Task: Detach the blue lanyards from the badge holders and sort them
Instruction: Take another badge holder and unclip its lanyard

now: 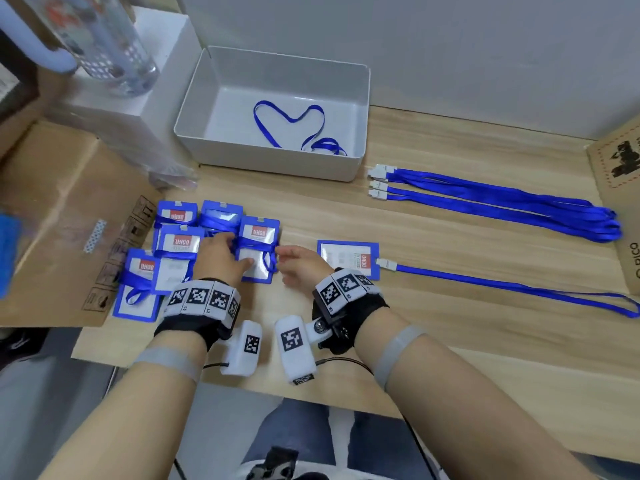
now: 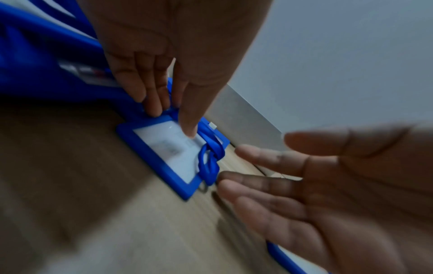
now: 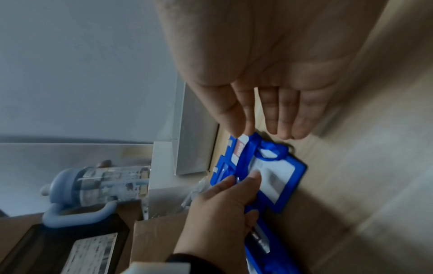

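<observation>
A blue badge holder (image 1: 258, 232) (image 2: 164, 148) (image 3: 276, 178) lies flat on the wooden table at the right edge of a pile of similar holders (image 1: 176, 237). A blue lanyard (image 1: 256, 244) (image 2: 208, 159) (image 3: 248, 153) is wrapped and knotted round it. My left hand (image 1: 239, 251) (image 2: 172, 122) (image 3: 243, 179) presses it down, thumb on the clear window and straight fingers at its left edge. My right hand (image 1: 285, 265) (image 2: 255, 153) (image 3: 271, 128) is open, its straight fingertips right beside the lanyard knot at the holder's right edge; I cannot tell whether they touch it.
A grey bin (image 1: 273, 164) at the back holds one loose lanyard (image 1: 291, 123). Several detached lanyards (image 1: 502, 199) lie at the right. Another holder (image 1: 348, 258) lies near my right hand with its lanyard (image 1: 519, 289) stretched rightward. Cardboard boxes (image 1: 62, 209) (image 1: 620, 202) flank the table.
</observation>
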`<state>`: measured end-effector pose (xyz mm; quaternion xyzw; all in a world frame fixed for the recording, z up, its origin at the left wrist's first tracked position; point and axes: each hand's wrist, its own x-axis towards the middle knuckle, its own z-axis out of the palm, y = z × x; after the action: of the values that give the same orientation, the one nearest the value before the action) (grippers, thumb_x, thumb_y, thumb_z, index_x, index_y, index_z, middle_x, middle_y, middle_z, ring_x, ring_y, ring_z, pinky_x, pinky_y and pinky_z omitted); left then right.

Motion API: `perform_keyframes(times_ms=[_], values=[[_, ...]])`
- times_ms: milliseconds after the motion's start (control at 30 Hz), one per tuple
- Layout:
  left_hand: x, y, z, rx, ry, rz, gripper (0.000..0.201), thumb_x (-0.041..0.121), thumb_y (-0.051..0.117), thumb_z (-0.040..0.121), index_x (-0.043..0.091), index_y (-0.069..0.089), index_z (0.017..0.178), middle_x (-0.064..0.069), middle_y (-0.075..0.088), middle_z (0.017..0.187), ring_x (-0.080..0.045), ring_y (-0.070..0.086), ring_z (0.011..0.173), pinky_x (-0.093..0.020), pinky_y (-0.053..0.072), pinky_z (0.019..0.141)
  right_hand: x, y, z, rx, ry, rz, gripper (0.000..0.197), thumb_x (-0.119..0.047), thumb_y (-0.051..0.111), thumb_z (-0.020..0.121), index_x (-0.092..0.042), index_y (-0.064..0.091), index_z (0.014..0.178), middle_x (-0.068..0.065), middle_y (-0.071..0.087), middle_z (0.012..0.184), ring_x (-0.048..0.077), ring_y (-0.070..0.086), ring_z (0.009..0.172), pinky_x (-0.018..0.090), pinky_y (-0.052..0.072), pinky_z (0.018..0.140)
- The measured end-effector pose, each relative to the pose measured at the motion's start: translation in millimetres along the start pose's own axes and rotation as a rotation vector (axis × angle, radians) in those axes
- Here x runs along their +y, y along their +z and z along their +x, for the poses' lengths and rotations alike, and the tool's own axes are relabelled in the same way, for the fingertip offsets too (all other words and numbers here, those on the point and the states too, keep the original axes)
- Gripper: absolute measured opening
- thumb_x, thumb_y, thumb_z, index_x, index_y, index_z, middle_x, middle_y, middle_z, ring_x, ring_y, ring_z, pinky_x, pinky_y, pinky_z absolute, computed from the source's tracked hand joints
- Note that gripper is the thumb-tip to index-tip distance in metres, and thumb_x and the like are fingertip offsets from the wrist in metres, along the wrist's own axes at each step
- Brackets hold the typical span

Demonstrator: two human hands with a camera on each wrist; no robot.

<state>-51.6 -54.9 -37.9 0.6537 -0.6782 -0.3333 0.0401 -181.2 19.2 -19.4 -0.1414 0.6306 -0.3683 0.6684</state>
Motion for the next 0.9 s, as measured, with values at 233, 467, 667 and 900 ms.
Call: perform_keyframes(times_ms=[233, 467, 667, 900], values=[[-1, 0, -2, -0.005, -0.07, -0.235, 0.058, 0.008, 0.074, 0.073, 0.004, 0.049, 0.125, -0.012, 0.056, 0.123, -0.019, 0.055, 0.093, -0.023, 0.038, 0.085, 5, 0, 2, -0.087, 0.039, 0.174, 0.041, 0.001, 0.042, 0.093, -0.01, 0.047, 0.132, 0.007, 0.046, 0.139, 0.015, 0.041, 0.126, 0.033, 0.037, 0.101], [1, 3, -6, -0.047, -0.154, -0.265, 0.055, 0.002, 0.069, 0.074, 0.007, 0.05, 0.125, -0.007, 0.057, 0.102, -0.02, 0.056, 0.096, -0.028, 0.04, 0.087, 2, 0, -2, -0.189, 0.037, 0.219, 0.042, 0.004, 0.04, 0.093, -0.002, 0.042, 0.135, 0.01, 0.049, 0.126, 0.017, 0.044, 0.119, 0.028, 0.042, 0.092], [8, -5, -13, -0.035, -0.02, -0.305, 0.055, 0.013, 0.068, 0.079, 0.002, 0.048, 0.129, -0.012, 0.055, 0.116, -0.02, 0.052, 0.101, -0.031, 0.042, 0.091, -2, -10, -13, -0.227, -0.021, 0.249, 0.039, 0.0, 0.045, 0.092, -0.004, 0.048, 0.131, 0.001, 0.055, 0.114, 0.011, 0.049, 0.108, 0.022, 0.044, 0.076], [72, -24, -49, -0.255, 0.099, -0.733, 0.046, 0.018, 0.069, 0.078, 0.012, 0.052, 0.12, -0.003, 0.066, 0.107, -0.017, 0.063, 0.098, -0.028, 0.05, 0.082, -26, -55, -63, -0.195, -0.281, 0.165, 0.031, -0.005, 0.041, 0.093, -0.003, 0.056, 0.121, 0.001, 0.063, 0.102, 0.01, 0.059, 0.093, 0.022, 0.044, 0.077]])
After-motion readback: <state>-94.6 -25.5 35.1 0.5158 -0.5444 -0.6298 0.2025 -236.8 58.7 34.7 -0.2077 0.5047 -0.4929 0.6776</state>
